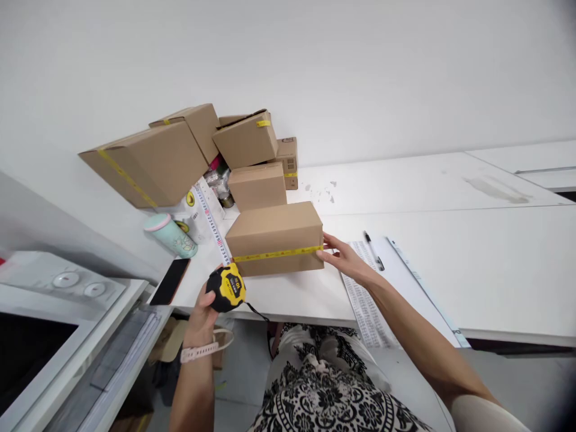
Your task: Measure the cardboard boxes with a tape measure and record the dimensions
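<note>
My left hand (204,312) is wrapped round a yellow and black tape measure (225,288). Its white blade (213,228) is drawn out, running away along the left end of a closed cardboard box (274,240). A strip of yellow tape crosses the box's front face. At the box's right end, my right hand (344,258) grips the near corner, thumb on the front face and fingers round the side. A black wrist strap hangs from the tape measure. The blade's far end lies near a pile of small items, and its tip cannot be made out.
Behind stand several cardboard boxes (256,186) against the wall. At the left are a mint-green tumbler (173,235) and a dark phone-like slab (171,282). A clipboard (418,288), printed sheets (366,306) and a pen (373,249) lie at the right. The white table's front edge runs before me.
</note>
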`<state>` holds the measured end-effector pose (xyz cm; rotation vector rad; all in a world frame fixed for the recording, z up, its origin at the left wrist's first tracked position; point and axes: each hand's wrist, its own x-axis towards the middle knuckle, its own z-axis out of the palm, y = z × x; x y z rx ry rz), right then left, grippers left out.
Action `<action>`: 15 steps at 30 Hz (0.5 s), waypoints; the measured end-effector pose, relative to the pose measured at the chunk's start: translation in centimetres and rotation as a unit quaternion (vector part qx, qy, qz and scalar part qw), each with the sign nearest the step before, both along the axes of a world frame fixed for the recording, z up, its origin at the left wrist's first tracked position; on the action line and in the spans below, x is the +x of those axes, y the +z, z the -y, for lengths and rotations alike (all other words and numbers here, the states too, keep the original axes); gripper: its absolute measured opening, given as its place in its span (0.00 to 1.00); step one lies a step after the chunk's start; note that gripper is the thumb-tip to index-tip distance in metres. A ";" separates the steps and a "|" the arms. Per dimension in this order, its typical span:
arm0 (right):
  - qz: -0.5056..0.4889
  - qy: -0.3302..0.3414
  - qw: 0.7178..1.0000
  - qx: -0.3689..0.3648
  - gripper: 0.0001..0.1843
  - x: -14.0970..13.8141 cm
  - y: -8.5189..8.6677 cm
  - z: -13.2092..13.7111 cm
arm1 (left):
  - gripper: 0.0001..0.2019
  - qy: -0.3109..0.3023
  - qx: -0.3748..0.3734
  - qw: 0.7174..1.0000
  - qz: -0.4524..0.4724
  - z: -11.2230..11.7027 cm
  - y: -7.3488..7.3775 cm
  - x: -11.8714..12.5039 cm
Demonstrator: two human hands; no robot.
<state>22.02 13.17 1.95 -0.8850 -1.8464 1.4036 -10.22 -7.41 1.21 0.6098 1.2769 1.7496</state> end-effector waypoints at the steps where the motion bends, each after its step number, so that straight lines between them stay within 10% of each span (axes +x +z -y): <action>1: 0.016 -0.034 0.999 0.030 0.38 0.3 1.3 0.4 | 0.35 -0.011 0.010 1.000 -0.001 0.2 1.0 -0.1; 5: 0.050 -0.155 0.980 0.118 0.37 1.1 4.5 0.6 | 0.34 -0.030 0.028 0.999 -0.007 -0.2 4.7 0.3; 15: 0.056 -0.203 0.974 0.083 0.33 -2.0 2.2 -6.2 | 0.34 -0.126 0.018 0.992 0.006 -1.3 8.8 7.2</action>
